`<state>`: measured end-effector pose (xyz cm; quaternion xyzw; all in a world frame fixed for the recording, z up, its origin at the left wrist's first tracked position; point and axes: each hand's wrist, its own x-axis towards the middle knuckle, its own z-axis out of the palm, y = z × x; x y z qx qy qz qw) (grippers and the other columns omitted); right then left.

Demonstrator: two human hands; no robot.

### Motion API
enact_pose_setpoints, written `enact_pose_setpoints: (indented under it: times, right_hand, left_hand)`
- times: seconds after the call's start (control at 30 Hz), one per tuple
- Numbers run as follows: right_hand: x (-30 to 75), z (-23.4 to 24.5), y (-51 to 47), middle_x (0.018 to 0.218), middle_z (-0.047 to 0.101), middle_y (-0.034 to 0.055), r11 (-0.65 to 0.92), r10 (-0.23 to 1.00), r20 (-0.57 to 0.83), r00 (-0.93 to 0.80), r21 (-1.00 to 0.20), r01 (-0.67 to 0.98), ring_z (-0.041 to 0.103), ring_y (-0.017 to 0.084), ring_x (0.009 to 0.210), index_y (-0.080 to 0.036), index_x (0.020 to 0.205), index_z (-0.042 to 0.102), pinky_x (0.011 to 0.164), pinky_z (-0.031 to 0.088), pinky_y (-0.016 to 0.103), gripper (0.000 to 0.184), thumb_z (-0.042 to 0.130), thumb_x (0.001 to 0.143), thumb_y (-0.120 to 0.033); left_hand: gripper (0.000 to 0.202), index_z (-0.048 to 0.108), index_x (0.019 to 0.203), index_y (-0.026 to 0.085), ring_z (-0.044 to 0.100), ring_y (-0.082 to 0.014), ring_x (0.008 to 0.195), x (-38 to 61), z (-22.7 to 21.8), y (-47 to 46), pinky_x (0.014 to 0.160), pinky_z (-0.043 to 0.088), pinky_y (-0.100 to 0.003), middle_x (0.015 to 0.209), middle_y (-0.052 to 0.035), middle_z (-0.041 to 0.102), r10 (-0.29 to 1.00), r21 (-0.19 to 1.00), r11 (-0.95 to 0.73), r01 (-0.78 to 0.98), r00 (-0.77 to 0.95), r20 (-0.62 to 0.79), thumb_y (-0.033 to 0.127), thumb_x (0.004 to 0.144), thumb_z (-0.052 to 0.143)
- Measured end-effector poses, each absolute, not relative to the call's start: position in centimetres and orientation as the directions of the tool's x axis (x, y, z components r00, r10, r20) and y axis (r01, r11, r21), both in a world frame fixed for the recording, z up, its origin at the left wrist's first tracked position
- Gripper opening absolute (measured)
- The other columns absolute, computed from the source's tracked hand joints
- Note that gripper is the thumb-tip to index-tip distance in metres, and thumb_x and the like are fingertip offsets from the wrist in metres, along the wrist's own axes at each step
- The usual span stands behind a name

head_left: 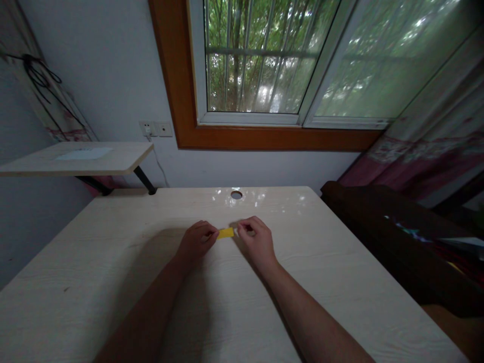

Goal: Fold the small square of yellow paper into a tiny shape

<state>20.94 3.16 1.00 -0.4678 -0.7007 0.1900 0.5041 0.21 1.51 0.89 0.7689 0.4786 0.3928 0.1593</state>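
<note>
- Two bare forearms (315,312) come nearest the camera, reaching over the pale wood-grain worktop (333,292) toward a yellow slip (226,233), one from each side of it.
- The yellow slip is small, flat and roughly rectangular, with its longer side running from left to right; its surface looks plain and its right end tips slightly upward.
- At its left end, the left hand (196,241) has its fingers (214,235) closed in a pinch on the slip.
- Just beyond its right end, the right hand (259,242) curls with thumb and fingertips drawn close together; whether they grip anything cannot be told.
- So the slip sits between both sets of fingers, over the worktop; whether it touches the surface is unclear.
- Farther off than the slip, slightly to its right, is a round hole (236,195).
- Well left of the slip and beyond it stands a raised shelf (130,154).
</note>
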Motion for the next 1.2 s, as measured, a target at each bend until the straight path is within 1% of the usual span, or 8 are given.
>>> enact_pose_setpoints:
  times: [0.1, 0.27, 0.37, 0.53, 0.77, 0.93, 1.1, 1.2]
  right_hand:
    - [21.3, 1.0, 3.4, 0.079, 0.064, 0.0038, 0.463, 0.859, 0.511, -0.010, -0.769, 0.440, 0.058, 0.018, 0.076, -0.019, 0.081, 0.069, 0.071, 0.046, 0.029, 0.010, 0.060, 0.084, -0.018]
    - [20.5, 0.6, 3.1, 0.086, 0.066, 0.0047, 0.541, 0.841, 0.490, -0.230, -0.763, 0.353, 0.059, 0.019, 0.080, -0.022, 0.096, 0.071, 0.073, 0.046, 0.030, 0.014, 0.061, 0.087, -0.024]
    - [20.1, 0.5, 2.8, 0.082, 0.066, 0.0043, 0.585, 0.808, 0.485, -0.333, -0.727, 0.359, 0.058, 0.019, 0.081, -0.023, 0.092, 0.071, 0.076, 0.045, 0.031, 0.012, 0.059, 0.089, -0.024]
    - [20.1, 0.8, 2.6, 0.081, 0.065, 0.0043, 0.580, 0.808, 0.469, -0.356, -0.739, 0.342, 0.058, 0.019, 0.079, -0.022, 0.089, 0.070, 0.074, 0.044, 0.031, 0.014, 0.056, 0.091, -0.025]
    - [20.6, 0.4, 3.0, 0.077, 0.061, 0.0027, 0.433, 0.901, 0.405, -0.154, -0.851, 0.297, 0.056, 0.017, 0.073, -0.019, 0.079, 0.068, 0.065, 0.040, 0.027, 0.020, 0.055, 0.090, -0.031]
    - [21.3, -0.2, 4.0, 0.072, 0.059, 0.0012, 0.263, 0.962, 0.269, 0.033, -0.955, 0.139, 0.053, 0.017, 0.071, -0.017, 0.077, 0.066, 0.065, 0.040, 0.026, 0.026, 0.058, 0.086, -0.039]
    - [21.1, -0.6, 4.2, 0.067, 0.058, 0.0001, 0.177, 0.984, 0.176, -0.011, -0.979, 0.101, 0.052, 0.016, 0.066, -0.016, 0.075, 0.066, 0.061, 0.039, 0.025, 0.027, 0.061, 0.082, -0.041]
    - [20.8, -0.7, 4.0, 0.070, 0.061, 0.0013, 0.179, 0.983, 0.171, -0.072, -0.976, 0.120, 0.054, 0.017, 0.067, -0.017, 0.077, 0.068, 0.061, 0.041, 0.026, 0.026, 0.061, 0.082, -0.041]
  left_hand:
    - [0.017, 0.064, 0.077, 0.017, 0.055, -0.0148, 0.072, 0.1, 0.9, 1.6, 0.070, 0.045, -0.027, 0.075, -0.0026, 0.061, 0.871, 0.646, -0.473, 0.599, 0.205, 0.448, 0.024, 0.089, 0.054]
    - [0.016, 0.064, 0.078, 0.018, 0.055, -0.0147, 0.072, 0.3, 0.8, 1.6, 0.070, 0.045, -0.026, 0.074, -0.0022, 0.061, 0.862, 0.648, -0.493, 0.580, 0.222, 0.456, 0.023, 0.089, 0.054]
    - [0.016, 0.064, 0.079, 0.018, 0.055, -0.0147, 0.072, 0.4, 0.7, 1.6, 0.070, 0.044, -0.026, 0.074, -0.0022, 0.061, 0.852, 0.638, -0.512, 0.575, 0.245, 0.462, 0.023, 0.089, 0.054]
    - [0.018, 0.063, 0.077, 0.018, 0.055, -0.0147, 0.072, 0.4, 0.9, 1.5, 0.069, 0.044, -0.026, 0.074, -0.0022, 0.060, 0.853, 0.639, -0.516, 0.571, 0.267, 0.450, 0.023, 0.090, 0.051]
    - [0.020, 0.063, 0.077, 0.018, 0.057, -0.0145, 0.072, 0.1, 0.9, 1.6, 0.069, 0.045, -0.026, 0.076, -0.0019, 0.061, 0.892, 0.704, -0.440, 0.557, 0.177, 0.417, 0.027, 0.090, 0.051]
    - [0.022, 0.061, 0.074, 0.018, 0.058, -0.0152, 0.074, -0.5, 0.9, 1.9, 0.069, 0.045, -0.027, 0.077, -0.0017, 0.061, 0.900, 0.721, -0.388, 0.574, 0.066, 0.432, 0.027, 0.091, 0.050]
    - [0.013, 0.062, 0.097, 0.019, 0.058, -0.0162, 0.081, -0.2, 0.2, 2.2, 0.074, 0.050, -0.030, 0.094, -0.0056, 0.062, 0.822, 0.629, -0.501, 0.594, 0.100, 0.560, 0.027, 0.088, 0.056]
    - [0.037, 0.058, 0.116, 0.022, 0.057, -0.0223, 0.100, 0.3, 0.0, 2.0, 0.085, 0.049, -0.038, 0.108, -0.0084, 0.060, 0.755, 0.501, -0.599, 0.625, 0.232, 0.613, 0.030, 0.081, 0.066]
